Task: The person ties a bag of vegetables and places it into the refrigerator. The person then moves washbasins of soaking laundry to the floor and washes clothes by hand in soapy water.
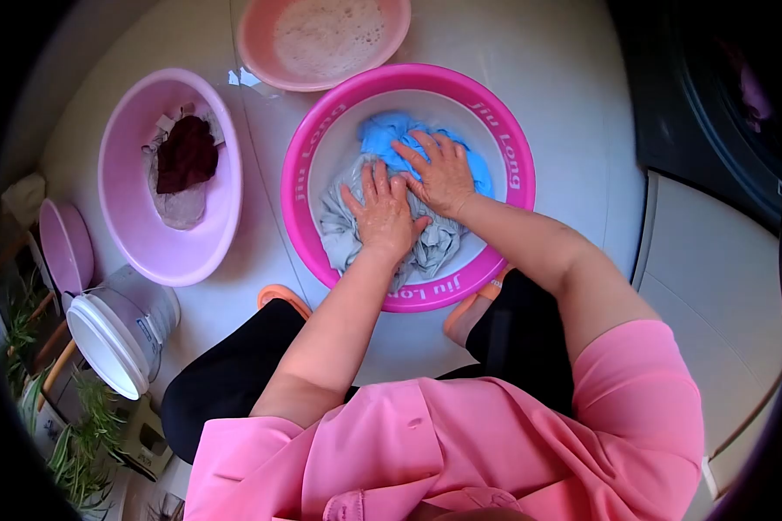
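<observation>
Between my feet stands a round basin [293, 195] with a bright pink rim lettered "jiu Long". Grey wet cloth [434, 247] and bright blue cloth [386, 130] lie bunched inside it. My left hand [384, 213] rests flat on the grey cloth, fingers spread and pointing away from me. My right hand [443, 178] lies on the blue cloth to its right, fingers apart, the fingertips of both hands close together. Neither hand is closed around the cloth. Part of each garment is hidden under the hands.
A pink basin [256, 52] with foamy water stands beyond. On the left, a lilac basin [122, 191] holds dark red cloth [188, 154] and pale cloth [181, 208]. A white bucket [104, 334] lies tipped near plants [82, 434]. A dark round-doored machine [682, 95] stands right.
</observation>
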A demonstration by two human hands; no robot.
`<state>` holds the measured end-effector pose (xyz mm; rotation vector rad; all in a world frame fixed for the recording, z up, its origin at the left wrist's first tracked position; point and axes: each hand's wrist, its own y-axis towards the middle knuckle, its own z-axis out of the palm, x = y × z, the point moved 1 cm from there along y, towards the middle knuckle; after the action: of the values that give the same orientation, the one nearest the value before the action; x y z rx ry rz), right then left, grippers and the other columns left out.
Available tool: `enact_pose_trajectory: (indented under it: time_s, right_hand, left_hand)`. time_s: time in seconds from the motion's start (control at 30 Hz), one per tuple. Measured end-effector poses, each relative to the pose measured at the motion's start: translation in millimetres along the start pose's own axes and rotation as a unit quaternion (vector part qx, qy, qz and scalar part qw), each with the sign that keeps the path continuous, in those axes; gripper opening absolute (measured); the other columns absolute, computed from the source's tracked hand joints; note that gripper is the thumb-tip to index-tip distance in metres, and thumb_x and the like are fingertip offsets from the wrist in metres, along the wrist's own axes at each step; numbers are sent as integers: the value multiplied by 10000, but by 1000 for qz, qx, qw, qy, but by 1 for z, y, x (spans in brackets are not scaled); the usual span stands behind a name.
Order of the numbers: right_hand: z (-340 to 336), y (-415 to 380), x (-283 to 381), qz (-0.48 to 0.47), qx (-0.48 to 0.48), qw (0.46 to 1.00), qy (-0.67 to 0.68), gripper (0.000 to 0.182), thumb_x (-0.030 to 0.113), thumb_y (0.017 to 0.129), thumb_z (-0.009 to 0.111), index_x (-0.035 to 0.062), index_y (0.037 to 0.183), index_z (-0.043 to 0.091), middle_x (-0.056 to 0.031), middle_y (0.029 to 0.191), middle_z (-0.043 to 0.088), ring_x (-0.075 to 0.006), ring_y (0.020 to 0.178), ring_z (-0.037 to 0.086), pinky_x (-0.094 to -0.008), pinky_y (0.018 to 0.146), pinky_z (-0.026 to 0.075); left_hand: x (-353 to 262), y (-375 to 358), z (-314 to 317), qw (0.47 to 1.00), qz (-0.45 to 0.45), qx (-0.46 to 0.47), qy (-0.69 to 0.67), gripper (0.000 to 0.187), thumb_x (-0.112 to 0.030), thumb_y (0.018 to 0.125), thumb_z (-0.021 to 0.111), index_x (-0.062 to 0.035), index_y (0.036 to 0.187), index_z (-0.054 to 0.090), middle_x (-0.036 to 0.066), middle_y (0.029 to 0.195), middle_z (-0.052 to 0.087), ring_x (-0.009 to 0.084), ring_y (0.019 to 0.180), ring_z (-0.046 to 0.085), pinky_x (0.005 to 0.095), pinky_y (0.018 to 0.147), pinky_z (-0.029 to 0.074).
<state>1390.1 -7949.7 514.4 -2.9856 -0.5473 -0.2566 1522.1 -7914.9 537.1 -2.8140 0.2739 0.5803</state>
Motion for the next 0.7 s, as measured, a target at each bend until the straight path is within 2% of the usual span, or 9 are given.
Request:
enact_pose_trajectory:
  time_s: [0.1, 0.2, 0.3, 0.4, 0.47, 0.5, 0.57, 0.67, 0.7]
  right_hand:
    - [7, 24, -11, -51, -5, 998, 27, 514, 290, 720, 624, 256, 1209, 469, -79, 1207, 439, -292, 1049, 429, -430, 829, 368]
    - [10, 56, -20, -90, 42, 995, 18, 465, 283, 716, 618, 228, 1158, 489, -92, 1101, 513, -293, 987, 495, -421, 800, 401]
    - [20, 70, -24, -66, 140, 987, 46, 400, 290, 726, 598, 208, 1107, 511, -113, 1012, 571, -306, 912, 559, -423, 767, 437]
    - [23, 75, -22, -96, 24, 995, 13, 307, 382, 786, 530, 132, 960, 563, -132, 937, 614, -319, 858, 602, -447, 736, 465]
    - [3, 81, -12, 62, 146, 982, 99, 321, 389, 836, 489, 93, 929, 569, -168, 879, 623, -343, 836, 602, -452, 708, 465]
    - [-6, 78, -9, 60, 144, 983, 98, 321, 389, 836, 489, 93, 929, 569, -168, 879, 623, -343, 836, 602, -452, 708, 465]
    - [-29, 64, -10, 156, 26, 970, 183, 367, 415, 867, 461, 68, 932, 560, -196, 825, 618, -372, 816, 591, -454, 694, 455]
    - [-78, 55, 1, 177, 1, 962, 210, 403, 443, 867, 472, 53, 927, 551, -204, 823, 611, -399, 806, 577, -464, 666, 440]
    - [-95, 56, 4, 194, -7, 953, 230, 407, 448, 857, 490, 51, 923, 550, -203, 820, 612, -394, 800, 582, -461, 657, 438]
  left_hand:
    - [11, 9, 7, 999, 12, -10, -40, 698, -461, 617, 730, -112, 1146, 436, 102, 1225, 375, 282, 1182, 339, 589, 963, 195]
    - [19, 28, 18, 998, -4, -19, -52, 618, -451, 640, 717, -105, 1073, 442, 121, 1186, 391, 295, 1139, 365, 588, 912, 246]
    - [25, 37, 24, 997, -22, -7, -76, 576, -410, 654, 714, -89, 1040, 432, 144, 1144, 414, 322, 1095, 391, 582, 867, 284]
    - [28, 42, 40, 993, -13, -26, -115, 548, -362, 665, 712, -69, 1029, 426, 165, 1087, 453, 343, 1068, 408, 560, 851, 305]
    - [33, 43, 43, 990, -1, -48, -129, 538, -337, 669, 710, -58, 1031, 426, 173, 1059, 472, 351, 1063, 413, 543, 857, 310]
    - [33, 44, 42, 988, 18, -65, -138, 494, -313, 681, 704, -51, 1013, 448, 175, 1046, 483, 351, 1059, 417, 522, 867, 316]
    - [29, 37, 29, 984, 34, -83, -151, 451, -289, 692, 697, -43, 995, 470, 177, 1033, 494, 352, 1055, 422, 502, 876, 322]
    - [8, 20, -9, 989, 3, -76, -128, 368, -255, 711, 679, -32, 958, 521, 182, 1058, 485, 369, 1051, 425, 478, 889, 331]
    - [-4, 5, -18, 972, 0, -148, -180, 345, -247, 719, 674, -33, 954, 539, 183, 1072, 483, 376, 1060, 421, 475, 891, 333]
